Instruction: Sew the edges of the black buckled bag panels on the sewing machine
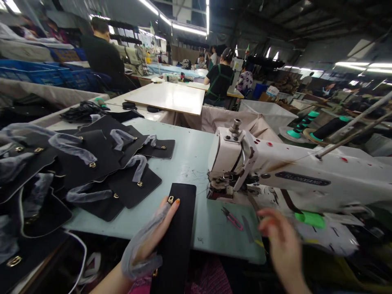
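Note:
My left hand [163,226] grips a long black panel [180,228] by its left edge, thumb on top beside a small gold metal buckle [170,199]. A strap wrapped in translucent plastic [130,257] loops over this hand and wrist. The panel's upper end rests on the pale green tabletop [186,155], and its lower end hangs over the front edge. My right hand [283,241], blurred, is raised to the right of the thread snips [232,219], fingers loosely bent and apart, with nothing visible in them. Beyond it stands a white sewing machine [290,167].
Similar black pieces with gold buckles and plastic-wrapped straps [85,159] are heaped on the left. A flat grey strip [247,228] lies beside the snips. Thread cones [329,127] stand behind the machine. Other people [219,79] work farther back, past a white table [171,96].

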Available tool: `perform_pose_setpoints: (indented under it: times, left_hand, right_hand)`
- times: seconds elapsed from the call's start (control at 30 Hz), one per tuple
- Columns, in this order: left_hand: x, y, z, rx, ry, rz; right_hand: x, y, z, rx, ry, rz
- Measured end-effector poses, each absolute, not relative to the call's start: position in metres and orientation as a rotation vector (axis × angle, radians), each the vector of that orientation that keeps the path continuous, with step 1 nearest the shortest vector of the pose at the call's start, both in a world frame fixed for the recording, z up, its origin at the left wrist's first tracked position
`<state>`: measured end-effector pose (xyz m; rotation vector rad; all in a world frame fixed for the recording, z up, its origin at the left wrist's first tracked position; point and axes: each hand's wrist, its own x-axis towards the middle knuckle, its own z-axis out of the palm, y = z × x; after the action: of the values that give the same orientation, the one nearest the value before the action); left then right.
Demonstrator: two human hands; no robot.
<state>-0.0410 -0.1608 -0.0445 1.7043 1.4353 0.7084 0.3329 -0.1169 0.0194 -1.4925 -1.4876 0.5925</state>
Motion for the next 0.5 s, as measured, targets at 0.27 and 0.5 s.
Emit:
perform_pose_setpoints:
  times: [0.27, 0.5]
  left_hand:
    - [-0.092, -0.113, -0.074, 1.259, 1.735, 1.219]
    - [-0.187, -0.054, -0.087, 1.161, 2.052, 1.217]
  right_hand:
    - [0.13, -0.091, -0.037, -1.093, -1.356, 1.811]
    - [0.089, -0.037, 0.002, -0.788, -0.887, 1.768]
